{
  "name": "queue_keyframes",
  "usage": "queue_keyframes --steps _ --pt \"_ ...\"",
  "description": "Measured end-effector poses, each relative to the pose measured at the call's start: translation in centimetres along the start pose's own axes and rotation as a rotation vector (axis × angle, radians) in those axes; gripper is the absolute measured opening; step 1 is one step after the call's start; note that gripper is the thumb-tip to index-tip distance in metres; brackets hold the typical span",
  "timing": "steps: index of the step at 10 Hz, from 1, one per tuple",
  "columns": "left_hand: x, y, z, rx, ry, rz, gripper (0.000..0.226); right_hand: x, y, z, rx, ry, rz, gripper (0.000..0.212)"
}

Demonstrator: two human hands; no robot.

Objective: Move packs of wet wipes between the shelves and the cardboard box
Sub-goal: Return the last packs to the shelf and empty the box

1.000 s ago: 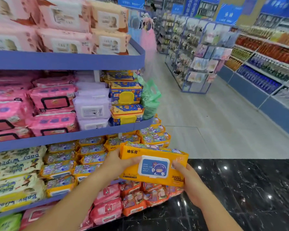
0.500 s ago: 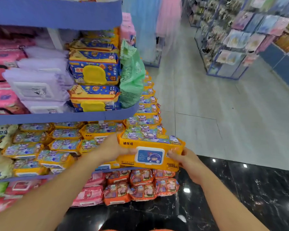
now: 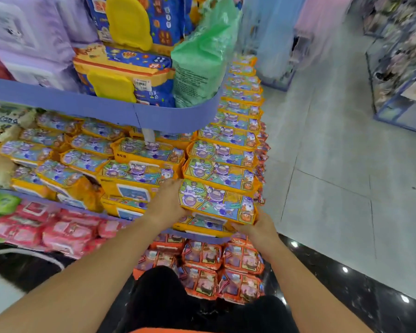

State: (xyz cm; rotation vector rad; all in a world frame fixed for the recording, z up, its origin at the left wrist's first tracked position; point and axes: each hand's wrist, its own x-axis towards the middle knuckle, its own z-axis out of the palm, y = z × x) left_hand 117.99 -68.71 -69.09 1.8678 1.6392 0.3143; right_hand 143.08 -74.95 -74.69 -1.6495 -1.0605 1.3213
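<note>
Pack (image 3: 216, 203) lowered onto shelf stack; two hands: left hand (image 3: 167, 203), right hand (image 3: 255, 228).

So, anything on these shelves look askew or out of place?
Yes: a green pack stands upright at the upper shelf's corner, overhanging its edge beside flat blue packs. The orange pack in both hands sits square on its stack.

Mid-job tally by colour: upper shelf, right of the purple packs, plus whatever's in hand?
Blue packs, yellow lids showing: 2
Green pack: 1
Orange pack, held by left hand and right hand: 1
Total: 4
</note>
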Motion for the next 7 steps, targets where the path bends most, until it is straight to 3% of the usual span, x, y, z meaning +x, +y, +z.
queue_keyframes --steps 1,2,4,5,6,7 --pt "0.8 -1.1 1.3 0.012 0.049 0.021 0.075 0.9 0.3 0.2 -0.022 0.005 0.005 0.056" --pt "1.3 -1.8 2.5 0.149 0.058 -0.005 0.093 1.9 0.2 0.2 -0.097 0.005 0.017 0.057" --pt "0.6 -0.7 3.0 0.431 0.065 -0.001 0.092 2.3 -0.5 0.0 -0.303 -0.027 0.065 0.063" --pt "0.6 -0.1 1.8 0.458 0.034 0.007 0.086 1.8 -1.8 -0.1 -0.337 -0.037 0.098 0.061" --pt "-0.4 1.2 -0.3 0.38 -0.058 -0.038 0.075 0.2 -4.8 0.3 -0.304 0.016 0.152 0.044" --pt "-1.3 2.1 -1.9 0.119 -0.106 -0.125 0.073 -0.7 -6.5 0.6 -0.29 0.054 0.152 0.052"
